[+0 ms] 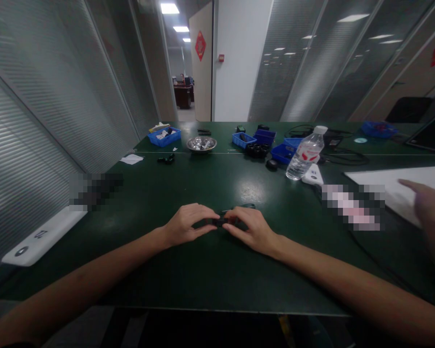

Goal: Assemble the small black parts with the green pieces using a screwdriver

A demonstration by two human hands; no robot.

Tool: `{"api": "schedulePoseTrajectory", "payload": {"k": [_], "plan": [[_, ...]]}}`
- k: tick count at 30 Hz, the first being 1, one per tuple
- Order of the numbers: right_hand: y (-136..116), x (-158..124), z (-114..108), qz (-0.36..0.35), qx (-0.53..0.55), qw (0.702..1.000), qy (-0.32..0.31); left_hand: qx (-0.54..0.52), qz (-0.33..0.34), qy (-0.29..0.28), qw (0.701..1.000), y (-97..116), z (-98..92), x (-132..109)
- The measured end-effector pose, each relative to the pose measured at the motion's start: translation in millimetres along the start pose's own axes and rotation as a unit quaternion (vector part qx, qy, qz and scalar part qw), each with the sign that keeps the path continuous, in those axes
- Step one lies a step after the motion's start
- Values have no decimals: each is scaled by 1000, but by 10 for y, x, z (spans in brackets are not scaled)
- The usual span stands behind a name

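Both of my hands meet over the middle of the dark green table (217,275). My left hand (189,223) pinches one side of a small black part (221,222), thumb and fingers closed on its edge. From the other side my right hand (251,227) grips the same part. Its exact kind is too small and dark to make out. Just behind my right hand lies a screwdriver (249,206), its dark handle pointing right and its thin shaft partly hidden by my fingers.
Farther back stand a metal bowl (202,145) of small parts, a blue bin (165,137) and a blue tray (283,153). A water bottle (304,155) stands at right. White power strips (43,237) lie left and right. Another person's hand (429,203) reaches over a white board (387,181).
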State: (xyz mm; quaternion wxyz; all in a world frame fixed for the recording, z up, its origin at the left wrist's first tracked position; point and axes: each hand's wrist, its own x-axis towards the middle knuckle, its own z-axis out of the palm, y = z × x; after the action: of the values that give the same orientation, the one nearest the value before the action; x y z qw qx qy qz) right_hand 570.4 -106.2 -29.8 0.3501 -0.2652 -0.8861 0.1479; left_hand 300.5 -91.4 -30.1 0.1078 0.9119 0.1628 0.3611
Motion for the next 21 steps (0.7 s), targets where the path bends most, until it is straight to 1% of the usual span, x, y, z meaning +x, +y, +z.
{"api": "schedulePoseTrajectory", "payload": {"k": [5, 9, 14, 21], "plan": [[-19, 5, 0, -9, -1, 1000, 0, -23, -66, -34, 997, -12, -5, 9], [-10, -7, 14, -11, -7, 1000, -6, -10, -78, -73, 994, -9, -13, 37], [8, -15, 25, -11, -18, 1000, -10, -22, -77, -65, 995, 19, -19, 54], [-25, 19, -2, -17, -18, 999, -26, -33, -45, -45, 997, -3, -4, 28]]}}
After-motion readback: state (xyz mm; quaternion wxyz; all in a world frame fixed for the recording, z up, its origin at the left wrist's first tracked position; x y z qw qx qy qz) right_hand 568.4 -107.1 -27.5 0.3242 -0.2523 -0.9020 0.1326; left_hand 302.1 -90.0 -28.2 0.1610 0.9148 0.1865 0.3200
